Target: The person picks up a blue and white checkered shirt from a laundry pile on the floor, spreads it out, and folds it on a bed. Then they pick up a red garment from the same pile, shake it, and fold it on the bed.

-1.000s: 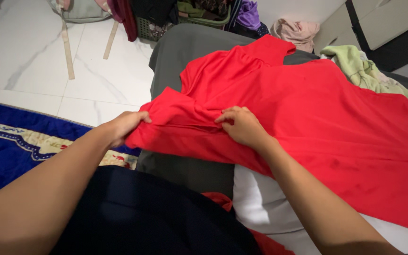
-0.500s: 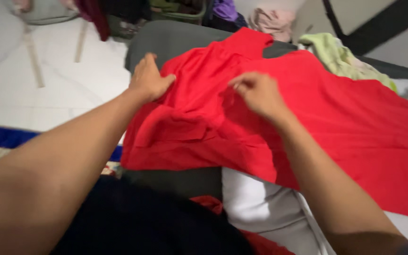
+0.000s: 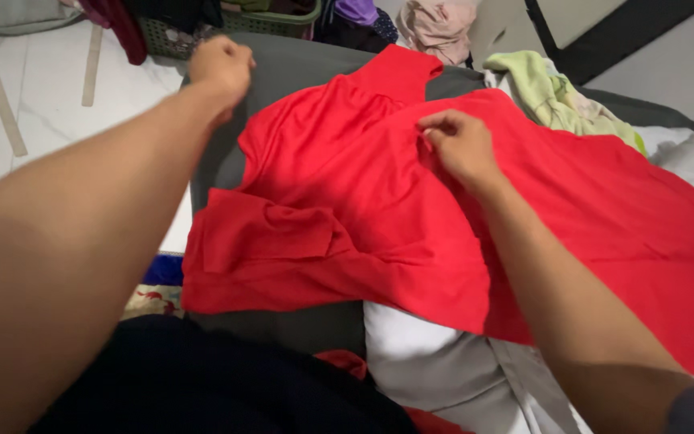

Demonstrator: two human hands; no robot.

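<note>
While red garment (image 3: 411,209) lies spread over grey cushion (image 3: 283,72), my right hand (image 3: 459,145) pinches fabric near its middle, fingers curled onto cloth. Left hand (image 3: 220,66) closed in loose fist above cushion's far edge, holding nothing visible. Best done, I judge: keep pinch firm, smooth folded sleeve (image 3: 267,241) flat, align edges before creasing.

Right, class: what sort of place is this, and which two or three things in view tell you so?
Most likely a room in a home where laundry is being sorted. A large red cloth garment lies spread over a grey cushioned surface, a green plastic basket of clothes stands behind, and a crumpled pale green cloth lies nearby.
</note>
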